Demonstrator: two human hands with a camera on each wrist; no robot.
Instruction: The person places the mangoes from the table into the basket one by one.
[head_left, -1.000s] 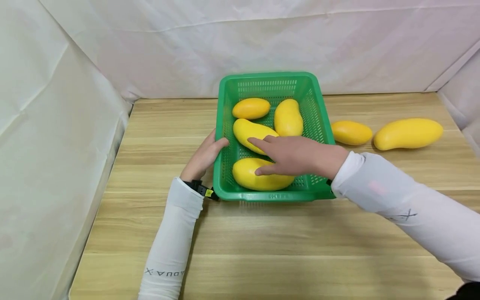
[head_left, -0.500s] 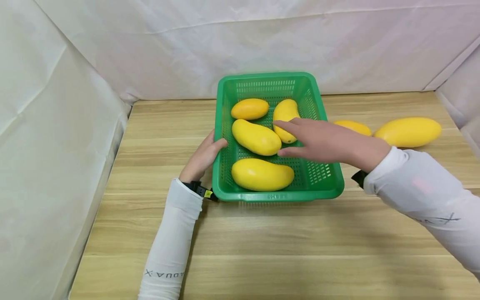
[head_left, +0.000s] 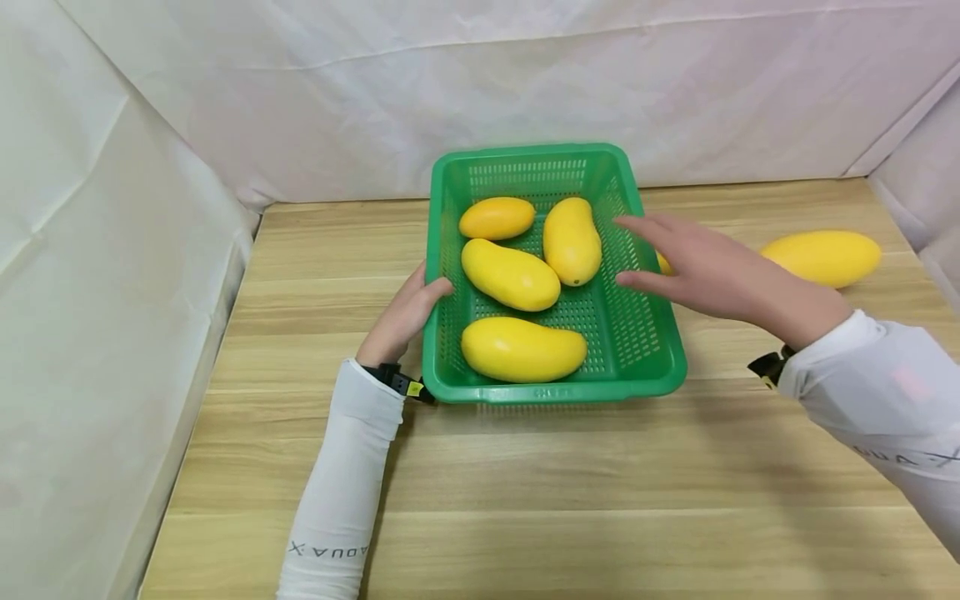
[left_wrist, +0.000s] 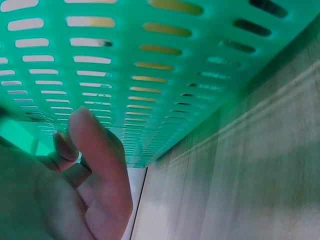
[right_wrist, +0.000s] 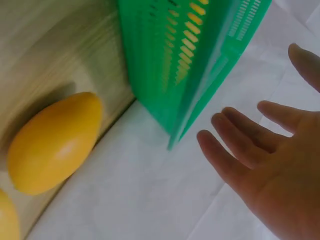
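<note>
A green plastic basket (head_left: 555,392) holds several mangoes: a front one (head_left: 523,350), a middle one (head_left: 510,275), a smaller orange one (head_left: 497,218) and one lying lengthwise (head_left: 572,242). My left hand (head_left: 401,312) grips the basket's left side, thumb over the rim; the left wrist view shows its fingers against the slotted wall. Over the right rim hovers my right hand (head_left: 705,271), fingers spread and holding nothing. Behind it, mostly hidden in the head view, is a small mango (right_wrist: 55,142) on the table. A big mango (head_left: 825,257) lies farther right.
The basket stands on a wood-grain table (head_left: 570,500), close to the white cloth backdrop (head_left: 360,108). Another white sheet (head_left: 82,333) hangs along the left side. The two mangoes outside the basket lie near the table's back right.
My right hand has drawn back from over the mangoes in the basket, moving right to its right rim, empty. My left hand keeps its hold on the basket.
</note>
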